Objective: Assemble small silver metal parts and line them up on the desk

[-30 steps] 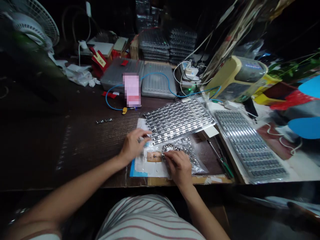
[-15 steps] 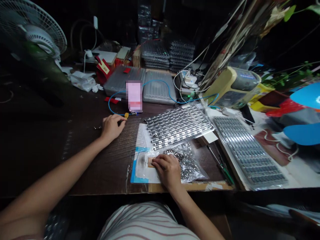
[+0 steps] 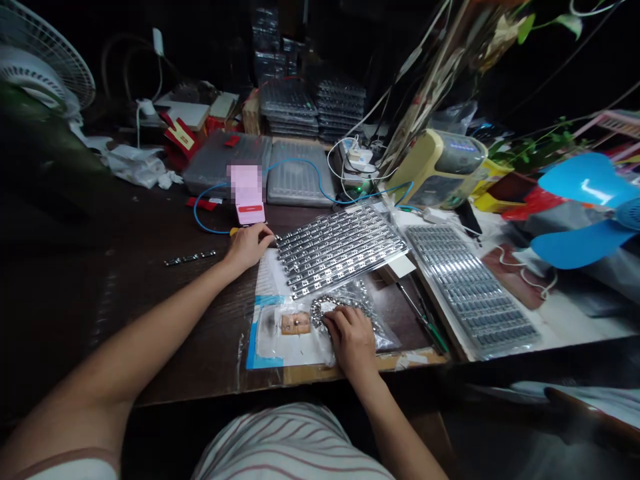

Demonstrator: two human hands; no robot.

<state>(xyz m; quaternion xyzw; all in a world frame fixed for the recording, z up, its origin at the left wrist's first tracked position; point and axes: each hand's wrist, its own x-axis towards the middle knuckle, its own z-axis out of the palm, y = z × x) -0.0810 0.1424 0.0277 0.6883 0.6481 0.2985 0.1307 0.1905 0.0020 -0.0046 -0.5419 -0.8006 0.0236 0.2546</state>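
Observation:
My left hand (image 3: 249, 245) is at the upper left corner of the metal strips (image 3: 340, 250), its thumb and fingers closed at the end of the top strip. The strips lie in slanted rows on a clear tray. My right hand (image 3: 354, 337) rests at the plastic bag of small shiny metal parts (image 3: 367, 297), fingertips pinched together at its near left side; what they hold is hidden. Left of them sits a small wooden block (image 3: 295, 323) on a white and blue sheet (image 3: 253, 350). A single metal strip (image 3: 190, 258) lies apart on the dark table.
A pink-screened phone (image 3: 249, 200) stands behind my left hand, a blue cable (image 3: 200, 213) near it. Rightward lie a green-handled screwdriver (image 3: 435, 337) and a filled clear tray (image 3: 470, 287). A blue-bladed fan (image 3: 575, 247) is far right. Stacked trays (image 3: 287, 107) stand behind.
My left hand has moved right to the end of the strips, uncovering the single strip. My right hand has drawn back from the wooden block to the small metal parts. The view has shifted right.

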